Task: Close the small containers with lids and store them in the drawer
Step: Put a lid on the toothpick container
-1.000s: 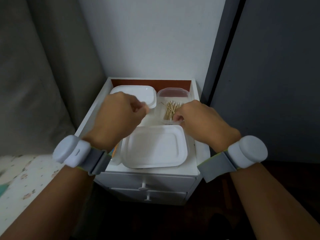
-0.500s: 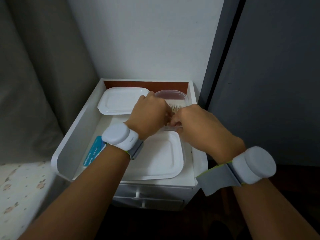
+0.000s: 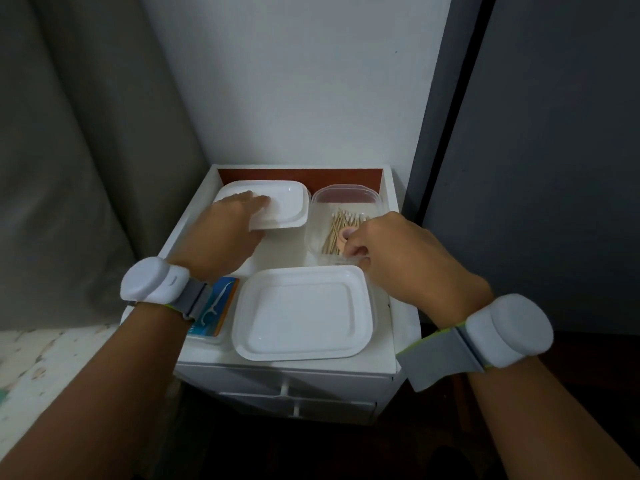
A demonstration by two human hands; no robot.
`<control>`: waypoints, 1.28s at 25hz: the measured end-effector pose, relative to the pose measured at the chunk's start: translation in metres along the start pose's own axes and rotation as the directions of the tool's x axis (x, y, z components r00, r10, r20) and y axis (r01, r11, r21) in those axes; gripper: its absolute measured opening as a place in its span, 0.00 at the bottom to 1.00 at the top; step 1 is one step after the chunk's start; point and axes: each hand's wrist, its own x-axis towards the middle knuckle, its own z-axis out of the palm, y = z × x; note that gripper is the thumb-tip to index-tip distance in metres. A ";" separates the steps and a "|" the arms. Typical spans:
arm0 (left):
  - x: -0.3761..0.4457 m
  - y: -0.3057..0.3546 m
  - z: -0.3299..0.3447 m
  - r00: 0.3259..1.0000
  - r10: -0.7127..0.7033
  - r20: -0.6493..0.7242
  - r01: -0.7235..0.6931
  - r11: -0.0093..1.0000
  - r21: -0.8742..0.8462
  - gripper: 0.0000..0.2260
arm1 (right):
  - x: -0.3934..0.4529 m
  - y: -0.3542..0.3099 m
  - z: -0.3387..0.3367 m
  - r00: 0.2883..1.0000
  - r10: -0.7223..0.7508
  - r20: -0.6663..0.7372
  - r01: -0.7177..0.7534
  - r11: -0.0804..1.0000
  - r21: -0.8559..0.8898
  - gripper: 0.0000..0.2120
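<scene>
Head view, looking down on a white drawer unit (image 3: pixel 287 368) in a corner, its top tray (image 3: pixel 388 188) walled on three sides with a brown back panel.

Left hand (image 3: pixel 228 230): reaches to the rear left of the tray and grips the near left edge of a white lid (image 3: pixel 277 202), fingers laid on top of it. The near edge of this lid appears raised slightly; whether it sits on a container cannot be determined.

Right hand (image 3: pixel 391 244): fingers curled and pinched on the near rim of a clear container (image 3: pixel 343 202) at the rear right. Container is open, upright, and holds a bundle of cotton swabs (image 3: pixel 343 226). It stands just beside the rear lid, apart from it.

Second white lid (image 3: pixel 304 313): lies flat at the front centre-right of the tray, just in front of the clear container, untouched by either hand.

Blue floss-pick packet (image 3: pixel 216 306): front left, inside a shallow clear container (image 3: pixel 207 339), partly covered by the left wrist.

Each wrist carries a white device on a grey strap: left band (image 3: pixel 156 285), right band (image 3: pixel 505 330).

Two drawer fronts (image 3: pixel 298 400) with small knobs below the tray, both closed.
</scene>
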 end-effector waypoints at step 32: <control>0.037 0.076 0.015 0.947 -0.306 -0.098 0.254 0.900 -0.355 0.19 | -0.002 -0.001 -0.003 0.998 -0.053 -0.017 0.054 0.996 0.068 0.08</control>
